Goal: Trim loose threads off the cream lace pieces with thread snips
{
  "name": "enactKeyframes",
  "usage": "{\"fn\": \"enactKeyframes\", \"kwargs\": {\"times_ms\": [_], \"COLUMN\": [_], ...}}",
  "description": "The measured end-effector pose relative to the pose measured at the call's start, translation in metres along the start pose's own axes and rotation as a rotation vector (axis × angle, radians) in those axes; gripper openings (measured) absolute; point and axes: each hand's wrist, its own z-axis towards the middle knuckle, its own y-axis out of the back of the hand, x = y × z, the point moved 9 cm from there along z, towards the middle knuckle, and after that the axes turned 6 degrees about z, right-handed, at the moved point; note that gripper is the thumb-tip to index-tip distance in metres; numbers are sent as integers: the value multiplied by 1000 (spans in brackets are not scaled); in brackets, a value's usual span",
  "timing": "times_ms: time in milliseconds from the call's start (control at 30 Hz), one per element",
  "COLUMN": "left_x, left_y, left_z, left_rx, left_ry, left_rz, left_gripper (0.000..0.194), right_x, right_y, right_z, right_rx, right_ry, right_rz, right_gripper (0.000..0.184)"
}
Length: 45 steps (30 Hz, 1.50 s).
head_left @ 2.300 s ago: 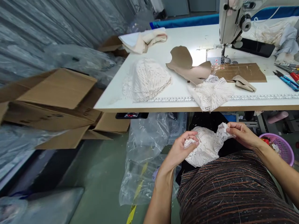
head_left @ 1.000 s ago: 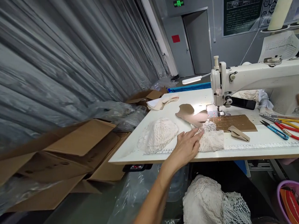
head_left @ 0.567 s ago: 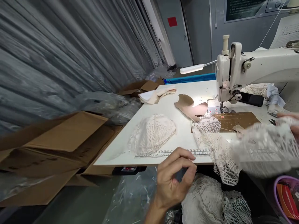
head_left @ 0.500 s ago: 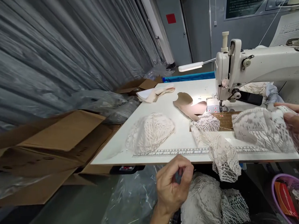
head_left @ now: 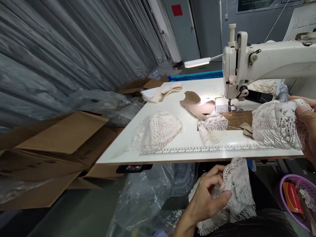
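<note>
Below the table's front edge, my left hand point(head_left: 208, 192) has its thumb and fingers at the scalloped edge of a white lace piece point(head_left: 240, 187), closed on it. More lace point(head_left: 212, 223) lies in my lap under that hand. At the right, my right hand point(head_left: 308, 123) grips another lace piece point(head_left: 274, 126) between thumb and fingers, above the table's front edge. Part of this hand runs out of view. A small folded brown scrap point(head_left: 247, 129) lies beside the held lace. Left of it, a lace strip point(head_left: 212, 128) rests partly under a brown template-like shape point(head_left: 195, 103).
A white sewing machine point(head_left: 261, 62) stands at the right, its lamp point(head_left: 197, 62) lit. A lace cup point(head_left: 158, 131) lies on the table point(head_left: 123, 144) behind a printed ruler point(head_left: 187, 150). Cardboard boxes point(head_left: 64, 135) stand left; a purple basket point(head_left: 283, 197) is at lower right.
My left hand has moved right and taken hold of lace, where it was curled without any. The strip hanging over the edge is gone from there. My right hand's lace has turned, exposing the brown scrap.
</note>
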Motion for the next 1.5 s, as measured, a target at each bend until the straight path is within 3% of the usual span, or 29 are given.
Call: {"fn": "enactKeyframes", "kwargs": {"times_ms": [67,167,333,467,567,733,833,967,1067,1167,1233,1300,1400,1500], "left_x": [15,44,69,70,65,41,24,-6,-21,-16,-7,-5,-11,-24], "left_y": [2,9,10,11,10,-1,9,31,21,-7,-25,-31,-7,29], "left_z": [-9,-22,-35,-39,-40,-38,-40,-53,-59,-56,-56,-58,-62,-61], "left_rx": [16,-87,-209,-186,-111,61,-55,-337,-407,-314,-197,-99,-116,-252], "left_ry": [120,345,483,433,370,216,125,-5,-109,-95,-41,-19,-16,-75], "left_rz": [-163,-353,-515,-510,-455,-204,36,506,721,663,481,267,150,334], "left_gripper": [39,42,57,66,61,49,43,51,56,70,88,95,76,50], "right_x": [-3,-9,-21,-29,-36,-60,-78,-89,-94,-91,-92,-99,-107,-107], "right_y": [0,-7,-28,-42,-51,-74,-79,-79,-88,-109,-116,-116,-108,-103], "right_z": [-7,-22,-63,-100,-115,-137,-142,-153,-174,-198,-205,-208,-208,-203], "right_rx": [11,124,489,744,846,1001,970,944,1015,1120,1128,1114,1125,1138], "right_ry": [-141,-302,-410,-381,-235,-29,-33,-234,-505,-713,-809,-894,-977,-958], "right_rz": [135,214,182,93,-33,-137,-229,-254,-108,195,353,411,390,336], "right_gripper": [16,10,20,32,40,34,32,28,30,36,43,46,41,34]}}
